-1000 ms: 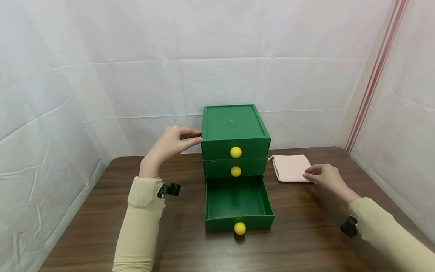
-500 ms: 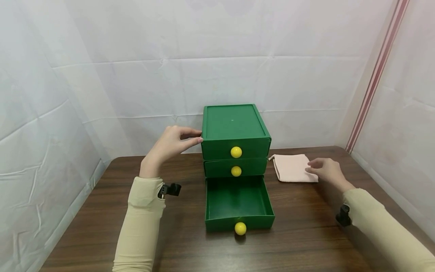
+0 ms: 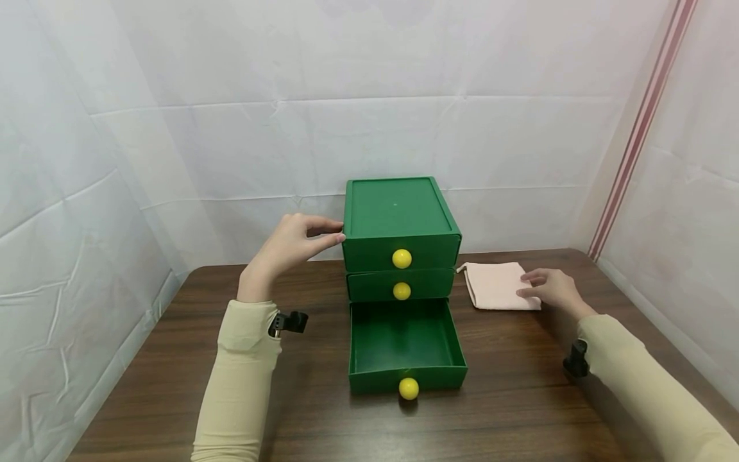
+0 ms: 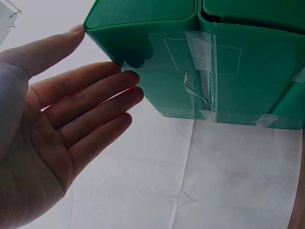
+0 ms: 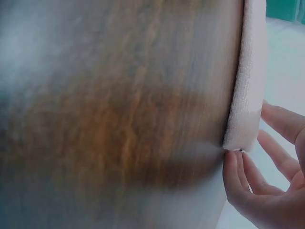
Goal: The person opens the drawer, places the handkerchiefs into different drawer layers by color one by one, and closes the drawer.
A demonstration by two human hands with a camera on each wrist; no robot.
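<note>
A green three-drawer cabinet (image 3: 398, 218) stands at the back middle of the table. Its bottom drawer (image 3: 398, 333) is pulled out and shows nothing inside; the two upper drawers are closed, each with a yellow knob (image 3: 401, 258). My left hand (image 3: 300, 240) touches the cabinet's upper left side with straight fingers, thumb at the top edge, as the left wrist view shows (image 4: 62, 124). A folded pink cloth (image 3: 496, 285) lies right of the cabinet. My right hand (image 3: 548, 289) rests at the cloth's right edge, its fingers (image 5: 281, 119) loosely extended by the cloth's corner (image 5: 238, 138).
The brown wooden table (image 3: 323, 410) is enclosed by white sheeting on the left, back and right. A pink-striped post (image 3: 635, 135) runs up the back right corner. The pulled-out drawer's knob (image 3: 408, 388) juts toward the table's front.
My right hand has shifted from the cloth's front right corner back along its right edge, and the forearm has come further in. The left hand and cabinet have not moved.
</note>
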